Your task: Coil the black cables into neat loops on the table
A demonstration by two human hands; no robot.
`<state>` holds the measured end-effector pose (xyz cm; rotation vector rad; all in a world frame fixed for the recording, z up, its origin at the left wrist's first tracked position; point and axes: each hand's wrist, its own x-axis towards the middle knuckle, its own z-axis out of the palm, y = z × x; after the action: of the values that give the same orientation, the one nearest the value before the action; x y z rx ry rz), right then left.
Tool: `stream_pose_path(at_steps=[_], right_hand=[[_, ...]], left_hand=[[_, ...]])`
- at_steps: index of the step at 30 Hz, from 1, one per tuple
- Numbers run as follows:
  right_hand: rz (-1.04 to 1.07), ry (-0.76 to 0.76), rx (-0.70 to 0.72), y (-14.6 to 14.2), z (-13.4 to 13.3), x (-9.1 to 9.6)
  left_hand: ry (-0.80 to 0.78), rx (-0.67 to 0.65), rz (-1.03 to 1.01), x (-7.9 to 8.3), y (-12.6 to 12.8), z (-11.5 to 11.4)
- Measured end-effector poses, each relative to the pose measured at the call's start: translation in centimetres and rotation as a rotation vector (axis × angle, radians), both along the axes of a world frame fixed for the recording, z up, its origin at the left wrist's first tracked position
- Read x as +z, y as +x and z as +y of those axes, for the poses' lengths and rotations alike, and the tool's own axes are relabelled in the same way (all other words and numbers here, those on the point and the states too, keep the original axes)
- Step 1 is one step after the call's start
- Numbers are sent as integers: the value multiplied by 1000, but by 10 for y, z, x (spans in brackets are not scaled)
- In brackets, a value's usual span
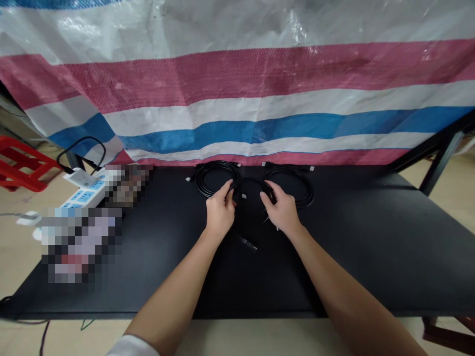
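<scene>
Between my two hands is a coiled black cable [250, 180], its loop arched above the black tabletop. My left hand [219, 210] pinches the left side of the coil, thumb and fingers closed round it. My right hand [282, 208] grips the right side the same way. A cable plug [249, 244] hangs or lies below the loop, near the table's middle. Behind my left hand lies one coiled black cable [198, 180] with pale plug ends. Another coiled black cable [307, 185] lies behind my right hand, also with light-coloured ends.
A white power strip [87, 194] with a plugged-in adapter runs along the table's left edge, beside blurred-out items [91, 242]. A striped plastic sheet [237, 99] hangs behind the black table [371, 237]. A red stool [27, 163] stands on the floor at left.
</scene>
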<state>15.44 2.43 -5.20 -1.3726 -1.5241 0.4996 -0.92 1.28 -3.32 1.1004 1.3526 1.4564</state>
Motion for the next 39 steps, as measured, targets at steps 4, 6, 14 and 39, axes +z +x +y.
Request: stream_pose_path(at_steps=[4, 6, 14, 39], right_hand=[[-137, 73, -32, 2, 2, -1], [-205, 80, -38, 4, 4, -2], [-336, 56, 96, 14, 10, 1], [-204, -277, 218, 16, 8, 23]], left_hand=[[63, 23, -39, 6, 1, 0], [80, 24, -21, 8, 1, 0], [62, -169, 376, -6, -2, 4], [-73, -243, 337, -5, -5, 10]])
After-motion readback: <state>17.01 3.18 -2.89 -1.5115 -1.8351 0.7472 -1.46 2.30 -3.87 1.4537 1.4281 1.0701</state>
